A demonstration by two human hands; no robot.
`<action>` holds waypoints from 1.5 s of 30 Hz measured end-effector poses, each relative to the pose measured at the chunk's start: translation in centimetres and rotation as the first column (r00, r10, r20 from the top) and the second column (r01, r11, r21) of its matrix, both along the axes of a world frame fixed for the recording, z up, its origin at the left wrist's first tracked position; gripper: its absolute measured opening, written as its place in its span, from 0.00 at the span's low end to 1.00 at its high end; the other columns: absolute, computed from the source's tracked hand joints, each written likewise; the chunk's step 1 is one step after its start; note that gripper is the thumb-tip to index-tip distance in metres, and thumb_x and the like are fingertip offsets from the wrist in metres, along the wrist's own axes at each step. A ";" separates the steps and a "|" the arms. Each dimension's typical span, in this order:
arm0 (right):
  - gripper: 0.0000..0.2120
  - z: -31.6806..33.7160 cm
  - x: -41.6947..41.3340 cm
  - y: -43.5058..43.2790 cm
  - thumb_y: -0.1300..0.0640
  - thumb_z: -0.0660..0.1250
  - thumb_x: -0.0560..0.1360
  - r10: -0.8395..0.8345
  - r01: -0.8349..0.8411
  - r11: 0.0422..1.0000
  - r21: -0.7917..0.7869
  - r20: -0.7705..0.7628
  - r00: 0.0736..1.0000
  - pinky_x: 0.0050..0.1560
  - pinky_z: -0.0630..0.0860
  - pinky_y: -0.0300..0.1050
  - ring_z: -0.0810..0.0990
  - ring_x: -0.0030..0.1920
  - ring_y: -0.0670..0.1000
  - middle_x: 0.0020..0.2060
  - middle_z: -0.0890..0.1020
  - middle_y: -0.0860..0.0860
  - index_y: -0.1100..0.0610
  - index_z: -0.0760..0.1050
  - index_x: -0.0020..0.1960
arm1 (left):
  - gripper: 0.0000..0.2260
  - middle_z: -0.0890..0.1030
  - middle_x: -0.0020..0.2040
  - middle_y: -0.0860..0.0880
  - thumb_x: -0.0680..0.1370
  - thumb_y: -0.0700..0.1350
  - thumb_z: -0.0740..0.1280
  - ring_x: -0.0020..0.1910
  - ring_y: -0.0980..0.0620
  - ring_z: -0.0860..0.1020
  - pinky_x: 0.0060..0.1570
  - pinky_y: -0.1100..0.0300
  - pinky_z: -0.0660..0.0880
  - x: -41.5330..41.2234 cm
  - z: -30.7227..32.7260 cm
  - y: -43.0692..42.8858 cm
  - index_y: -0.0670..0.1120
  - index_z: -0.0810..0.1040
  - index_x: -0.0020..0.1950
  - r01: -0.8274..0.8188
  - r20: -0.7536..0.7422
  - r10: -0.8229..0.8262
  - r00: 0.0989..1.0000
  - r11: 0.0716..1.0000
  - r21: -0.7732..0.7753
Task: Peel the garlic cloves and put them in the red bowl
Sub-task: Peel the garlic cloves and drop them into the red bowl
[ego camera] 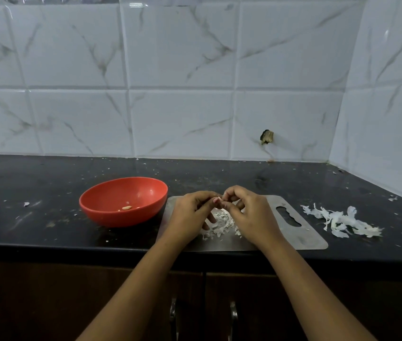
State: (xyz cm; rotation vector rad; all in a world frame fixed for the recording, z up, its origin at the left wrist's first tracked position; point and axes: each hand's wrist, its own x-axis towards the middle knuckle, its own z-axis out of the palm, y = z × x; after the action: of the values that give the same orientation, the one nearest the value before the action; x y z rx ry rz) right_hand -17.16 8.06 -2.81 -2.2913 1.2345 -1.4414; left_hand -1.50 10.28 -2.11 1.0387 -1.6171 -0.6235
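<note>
Two hands, one clove, above the steel board

Both hands meet over the steel board [296, 233], which lies along the counter's [219, 173] front edge, right of the middle. We see the left hand [190, 212] and the right hand [249, 214] with fingers [232, 193] curled and tips drawn together on a small garlic clove [217, 200]. Each hand pinches it, and it sits in the air between them, above the board. Pinkish skin shows on its exposed end; we cannot tell how much is peeled.

Under the hands, on the board: a loose pile of skins [219, 226], partly hidden by fingers. The board's handle slot [289, 216] is at its right end.

On the counter just beside the board's left end stands the red bowl [101, 215], upright. We note one peeled clove [126, 207] on its floor, with a pale fleck or two near it.

Beyond the board's right end, toward the counter's right edge, a second heap of skins [340, 221] lies on the dark top. White flecks are scattered across the counter. Along the back edge rise marbled wall tiles [182, 119], with a broken hole [266, 137] low in one. Two cabinet handles [172, 313] show below the front edge.
</note>
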 end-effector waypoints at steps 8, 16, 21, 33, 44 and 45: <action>0.03 -0.1 0.0 0.1 0.55 0.70 0.76 0.015 -0.016 1.000 -0.023 -0.038 0.999 0.36 0.76 0.43 0.78 0.34 0.45 0.39 0.79 0.40 0.48 0.77 0.46 | 0.07 0.83 0.39 0.49 0.78 0.35 0.66 0.30 0.56 0.78 0.29 0.60 0.76 0.2 -0.1 -0.1 0.45 0.82 0.48 0.006 -0.080 -0.003 0.997 0.999 0.038; 0.05 0.0 0.3 0.1 0.57 0.67 0.77 0.060 -0.061 0.998 -0.006 -0.091 0.994 0.37 0.76 0.41 0.77 0.36 0.45 0.41 0.77 0.41 0.48 0.73 0.46 | 0.07 0.83 0.36 0.47 0.77 0.34 0.66 0.29 0.54 0.77 0.32 0.61 0.76 0.4 -0.2 -0.4 0.44 0.82 0.47 0.055 -0.186 -0.037 0.982 0.994 0.092; 0.05 -0.1 0.2 -0.3 0.57 0.68 0.77 0.083 -0.080 0.996 0.034 -0.096 0.992 0.38 0.70 0.35 0.74 0.36 0.45 0.40 0.76 0.42 0.49 0.73 0.46 | 0.07 0.83 0.33 0.50 0.77 0.34 0.67 0.29 0.54 0.77 0.32 0.61 0.76 0.6 -0.3 -0.5 0.43 0.83 0.48 0.066 -0.203 -0.045 0.978 0.993 0.099; 0.04 -0.2 0.1 -0.4 0.52 0.67 0.78 0.040 -0.041 0.999 -0.007 -0.105 0.994 0.38 0.73 0.42 0.75 0.36 0.45 0.42 0.76 0.41 0.47 0.72 0.47 | 0.08 0.83 0.32 0.49 0.77 0.33 0.67 0.30 0.55 0.78 0.33 0.63 0.76 0.6 -0.1 -0.4 0.45 0.82 0.46 0.081 -0.218 -0.056 0.974 0.991 0.111; 0.04 -0.2 0.1 0.3 0.52 0.72 0.74 -0.090 0.079 0.991 -0.112 -0.105 0.990 0.35 0.70 0.34 0.76 0.34 0.42 0.43 0.83 0.42 0.50 0.83 0.48 | 0.03 0.80 0.29 0.52 0.77 0.33 0.66 0.28 0.56 0.77 0.31 0.63 0.75 0.3 -0.2 -0.4 0.37 0.79 0.47 0.033 -0.137 -0.020 0.990 0.996 0.086; 0.03 -0.2 0.1 0.4 0.53 0.73 0.73 -0.100 0.087 0.988 -0.124 -0.099 0.990 0.35 0.70 0.34 0.76 0.34 0.42 0.42 0.83 0.41 0.50 0.83 0.46 | 0.02 0.80 0.29 0.52 0.77 0.33 0.66 0.28 0.55 0.77 0.31 0.63 0.75 0.3 -0.2 -0.5 0.37 0.79 0.47 0.031 -0.134 -0.019 0.991 0.995 0.092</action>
State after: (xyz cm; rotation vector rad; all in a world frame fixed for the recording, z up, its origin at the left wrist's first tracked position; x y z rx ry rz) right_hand -17.09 8.47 -2.98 -2.4463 1.3361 -1.4807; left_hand -1.17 9.81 -2.30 1.0240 -1.4979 -0.7759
